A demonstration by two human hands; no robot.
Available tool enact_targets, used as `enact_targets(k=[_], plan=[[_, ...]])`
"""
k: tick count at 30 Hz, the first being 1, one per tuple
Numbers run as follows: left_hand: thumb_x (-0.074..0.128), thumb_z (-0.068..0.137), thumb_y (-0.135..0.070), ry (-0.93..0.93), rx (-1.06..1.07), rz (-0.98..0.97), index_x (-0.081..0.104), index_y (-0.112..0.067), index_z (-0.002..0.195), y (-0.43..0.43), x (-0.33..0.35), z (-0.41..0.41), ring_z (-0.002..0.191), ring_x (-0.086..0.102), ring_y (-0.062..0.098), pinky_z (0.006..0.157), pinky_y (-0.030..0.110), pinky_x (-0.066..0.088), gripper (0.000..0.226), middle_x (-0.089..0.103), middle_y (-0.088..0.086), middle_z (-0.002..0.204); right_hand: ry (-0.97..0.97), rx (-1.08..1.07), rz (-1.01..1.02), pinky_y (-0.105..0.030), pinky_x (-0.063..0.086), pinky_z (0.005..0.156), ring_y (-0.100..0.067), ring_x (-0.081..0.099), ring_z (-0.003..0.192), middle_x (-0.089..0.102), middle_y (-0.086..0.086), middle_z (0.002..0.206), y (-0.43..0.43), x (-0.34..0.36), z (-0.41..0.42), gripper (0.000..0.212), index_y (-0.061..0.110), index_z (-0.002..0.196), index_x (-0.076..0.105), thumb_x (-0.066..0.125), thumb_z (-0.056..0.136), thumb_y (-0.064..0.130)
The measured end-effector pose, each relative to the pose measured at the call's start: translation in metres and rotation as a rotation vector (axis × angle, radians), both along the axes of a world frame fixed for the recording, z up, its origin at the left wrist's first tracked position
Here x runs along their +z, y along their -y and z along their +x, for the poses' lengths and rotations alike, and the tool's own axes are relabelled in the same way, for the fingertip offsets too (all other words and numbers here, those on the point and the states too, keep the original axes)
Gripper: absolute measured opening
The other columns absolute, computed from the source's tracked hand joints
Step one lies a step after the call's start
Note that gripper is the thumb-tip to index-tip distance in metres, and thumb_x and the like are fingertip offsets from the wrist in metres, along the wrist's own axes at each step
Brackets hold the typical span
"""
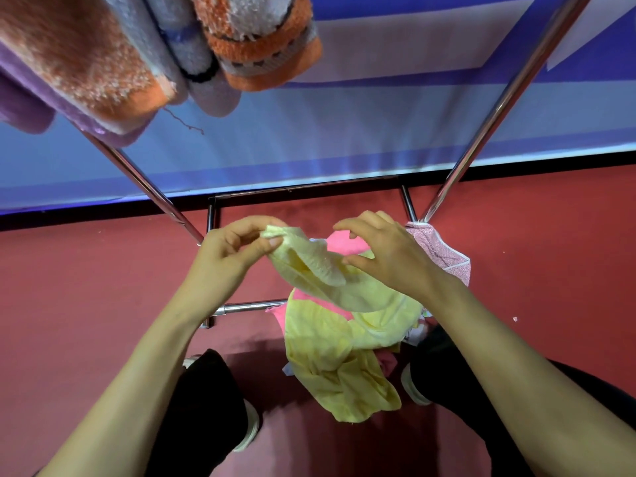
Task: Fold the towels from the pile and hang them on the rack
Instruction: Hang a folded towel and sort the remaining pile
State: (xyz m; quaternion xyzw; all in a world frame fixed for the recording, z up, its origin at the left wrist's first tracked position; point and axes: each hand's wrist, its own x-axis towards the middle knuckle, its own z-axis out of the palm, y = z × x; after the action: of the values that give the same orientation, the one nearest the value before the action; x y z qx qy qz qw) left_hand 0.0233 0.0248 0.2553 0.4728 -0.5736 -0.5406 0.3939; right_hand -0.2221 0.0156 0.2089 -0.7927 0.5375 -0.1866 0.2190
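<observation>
A pale yellow towel [330, 325] hangs crumpled in front of me, its lower end trailing down between my feet. My left hand [230, 249] pinches the towel's top corner between thumb and fingers. My right hand [382, 256] hovers over the cloth with fingers spread and curved, thumb touching the fabric. Under the yellow towel lies the pile [444, 253] of pink and patterned towels on the floor. Folded towels [113, 60] in orange, grey and purple hang on the rack at the top left.
The chrome rack's slanted poles [495, 115] run up on both sides and its base bars [247, 307] frame the pile. The floor is red carpet [86, 304], and a blue banner wall [344, 132] stands behind. My dark trouser legs and white shoes [247, 428] flank the towel.
</observation>
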Motion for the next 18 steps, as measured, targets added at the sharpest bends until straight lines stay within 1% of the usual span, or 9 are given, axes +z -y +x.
enact_targets(k=[3, 5, 6, 8, 10, 12, 14, 16, 18], plan=[[0.068, 0.082, -0.014, -0.001, -0.049, -0.014, 0.075, -0.031, 0.088, -0.004, 0.004, 0.001, 0.089, 0.065, 0.008, 0.087, 0.021, 0.050, 0.020, 0.073, -0.008, 0.089, 0.181, 0.046, 0.091, -0.030, 0.036, 0.096, -0.009, 0.043, 0.103, 0.052, 0.012, 0.109, 0.000, 0.001, 0.005, 0.042, 0.025, 0.117, 0.063, 0.075, 0.076, 0.030], [0.065, 0.081, -0.014, -0.002, -0.077, -0.006, 0.075, -0.031, 0.088, -0.007, 0.006, 0.000, 0.088, 0.066, 0.007, 0.085, 0.020, 0.050, 0.020, 0.073, -0.008, 0.089, 0.205, 0.114, 0.139, -0.026, 0.033, 0.100, -0.012, 0.045, 0.112, 0.052, 0.011, 0.114, -0.001, -0.001, 0.008, 0.039, 0.024, 0.114, 0.065, 0.075, 0.077, 0.026], [0.064, 0.081, -0.014, 0.007, -0.096, -0.007, 0.075, -0.030, 0.088, -0.008, 0.007, 0.000, 0.089, 0.066, 0.007, 0.085, 0.020, 0.050, 0.020, 0.073, -0.008, 0.089, 0.198, 0.146, 0.145, -0.026, 0.032, 0.101, -0.013, 0.045, 0.113, 0.052, 0.010, 0.114, -0.002, -0.004, 0.010, 0.035, 0.023, 0.112, 0.067, 0.074, 0.077, 0.025], [0.063, 0.081, -0.014, 0.028, -0.129, -0.017, 0.075, -0.026, 0.089, -0.008, 0.007, 0.001, 0.090, 0.066, 0.008, 0.085, 0.020, 0.050, 0.018, 0.073, -0.007, 0.091, 0.191, 0.173, 0.166, -0.028, 0.032, 0.102, -0.012, 0.043, 0.112, 0.053, 0.008, 0.114, -0.003, -0.008, 0.010, 0.028, 0.019, 0.105, 0.069, 0.075, 0.078, 0.024], [0.063, 0.081, -0.013, 0.023, -0.124, -0.020, 0.072, -0.018, 0.092, -0.008, 0.006, 0.002, 0.088, 0.066, 0.007, 0.083, 0.019, 0.050, 0.015, 0.072, -0.008, 0.089, 0.174, 0.158, 0.182, -0.034, 0.034, 0.103, -0.012, 0.043, 0.113, 0.055, 0.007, 0.115, -0.003, -0.011, 0.009, 0.020, 0.016, 0.096, 0.069, 0.074, 0.080, 0.026], [0.062, 0.081, -0.011, -0.012, -0.093, -0.016, 0.070, -0.015, 0.093, -0.007, 0.004, 0.003, 0.086, 0.065, 0.006, 0.082, 0.018, 0.049, 0.015, 0.072, -0.009, 0.087, 0.103, 0.136, 0.168, -0.042, 0.036, 0.103, -0.020, 0.046, 0.117, 0.057, 0.003, 0.113, -0.002, -0.013, 0.006, 0.020, 0.015, 0.090, 0.067, 0.071, 0.079, 0.031], [0.062, 0.080, -0.010, -0.075, -0.035, -0.001, 0.074, -0.024, 0.088, -0.004, 0.003, 0.006, 0.085, 0.064, 0.005, 0.081, 0.017, 0.049, 0.020, 0.071, -0.010, 0.086, 0.002, 0.107, 0.119, -0.048, 0.040, 0.098, -0.029, 0.052, 0.115, 0.062, -0.002, 0.108, 0.000, -0.014, 0.001, 0.024, 0.011, 0.092, 0.068, 0.067, 0.079, 0.031], [0.062, 0.080, -0.009, -0.121, 0.045, 0.012, 0.075, -0.027, 0.086, 0.001, 0.000, 0.010, 0.085, 0.063, 0.004, 0.081, 0.017, 0.048, 0.023, 0.071, -0.011, 0.086, -0.018, 0.026, 0.051, -0.044, 0.044, 0.088, -0.031, 0.057, 0.100, 0.063, -0.001, 0.096, 0.005, -0.009, -0.007, 0.023, 0.010, 0.096, 0.068, 0.068, 0.082, 0.028], [0.061, 0.085, -0.002, -0.096, 0.127, 0.011, 0.072, -0.022, 0.089, 0.007, -0.007, 0.014, 0.087, 0.062, 0.004, 0.082, 0.017, 0.047, 0.023, 0.071, -0.012, 0.086, 0.025, -0.088, -0.019, -0.039, 0.046, 0.076, -0.027, 0.058, 0.088, 0.060, 0.004, 0.084, 0.010, 0.001, -0.016, 0.016, 0.014, 0.092, 0.068, 0.070, 0.082, 0.026]])
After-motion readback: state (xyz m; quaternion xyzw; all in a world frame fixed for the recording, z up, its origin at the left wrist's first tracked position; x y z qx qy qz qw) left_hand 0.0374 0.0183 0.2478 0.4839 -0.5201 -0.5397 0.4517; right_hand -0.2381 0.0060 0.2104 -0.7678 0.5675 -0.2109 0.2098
